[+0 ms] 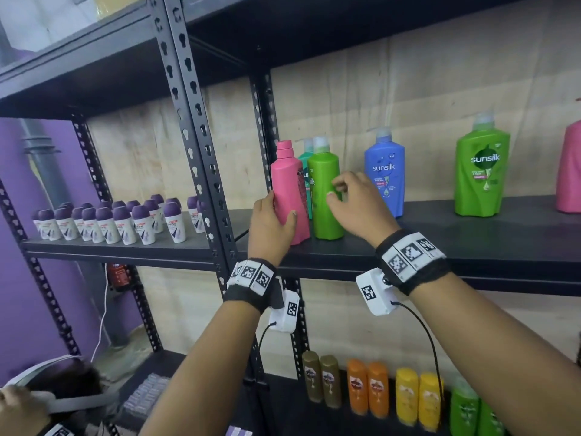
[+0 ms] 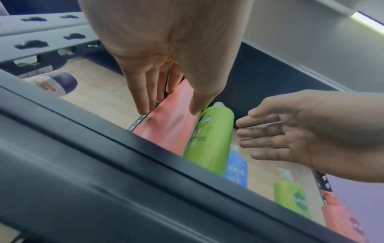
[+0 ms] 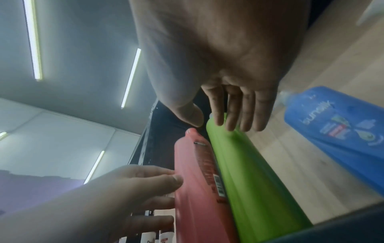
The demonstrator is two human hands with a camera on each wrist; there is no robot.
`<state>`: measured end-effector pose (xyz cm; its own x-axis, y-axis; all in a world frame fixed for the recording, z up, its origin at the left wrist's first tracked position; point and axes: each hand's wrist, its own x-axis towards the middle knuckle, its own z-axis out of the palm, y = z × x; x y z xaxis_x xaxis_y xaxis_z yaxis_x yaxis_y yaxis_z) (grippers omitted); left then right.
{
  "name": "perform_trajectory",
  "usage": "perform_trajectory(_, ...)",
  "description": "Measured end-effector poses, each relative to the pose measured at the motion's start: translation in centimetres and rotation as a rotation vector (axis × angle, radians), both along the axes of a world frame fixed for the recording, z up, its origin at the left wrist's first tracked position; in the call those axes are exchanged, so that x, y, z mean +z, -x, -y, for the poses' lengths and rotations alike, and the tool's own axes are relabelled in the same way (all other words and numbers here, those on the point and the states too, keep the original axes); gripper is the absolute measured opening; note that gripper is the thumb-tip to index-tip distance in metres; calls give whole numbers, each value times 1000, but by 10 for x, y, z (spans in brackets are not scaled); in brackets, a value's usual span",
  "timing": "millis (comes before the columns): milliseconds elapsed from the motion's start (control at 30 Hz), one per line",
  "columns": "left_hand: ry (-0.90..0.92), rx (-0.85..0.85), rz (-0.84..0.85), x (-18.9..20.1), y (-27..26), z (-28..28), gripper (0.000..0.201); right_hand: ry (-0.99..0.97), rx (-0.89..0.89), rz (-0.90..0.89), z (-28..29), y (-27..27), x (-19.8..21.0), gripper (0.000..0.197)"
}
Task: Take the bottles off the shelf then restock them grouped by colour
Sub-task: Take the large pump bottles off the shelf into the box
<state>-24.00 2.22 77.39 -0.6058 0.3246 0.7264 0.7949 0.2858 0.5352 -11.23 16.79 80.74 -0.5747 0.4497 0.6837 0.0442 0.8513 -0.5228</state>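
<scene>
On the black shelf (image 1: 440,247) a pink bottle (image 1: 287,184) stands at the left end, and my left hand (image 1: 282,206) grips its lower body, thumb in front and fingers behind. Touching its right side is a green bottle (image 1: 323,196), with a teal bottle (image 1: 304,158) behind the pair. My right hand (image 1: 334,188) hovers open at the green bottle's right side, fingers loosely bent. In the right wrist view its fingertips (image 3: 230,126) reach over the green bottle (image 3: 249,172) near the top. Further right stand a blue bottle (image 1: 385,174), a second green bottle (image 1: 482,171) and another pink bottle (image 1: 569,171).
A black slotted upright (image 1: 195,136) stands just left of the pink bottle. Purple-capped roll-ons (image 1: 110,221) fill the neighbouring shelf. The lower shelf holds small brown, orange (image 1: 367,388), yellow and green bottles. Another person's hand (image 1: 19,404) is at the bottom left.
</scene>
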Motion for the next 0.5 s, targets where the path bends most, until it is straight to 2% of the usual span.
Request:
perform_trajectory(133,-19,-9,-27,-8,-18,13,45,-123,64,33,9,-22,-8,14)
perform_trajectory(367,25,-23,-36,-44,-53,30,16,-198,112,218,29,-55,-48,19)
perform_trajectory(500,138,-33,19,-84,-64,32,23,-198,121,384,38,-69,-90,20)
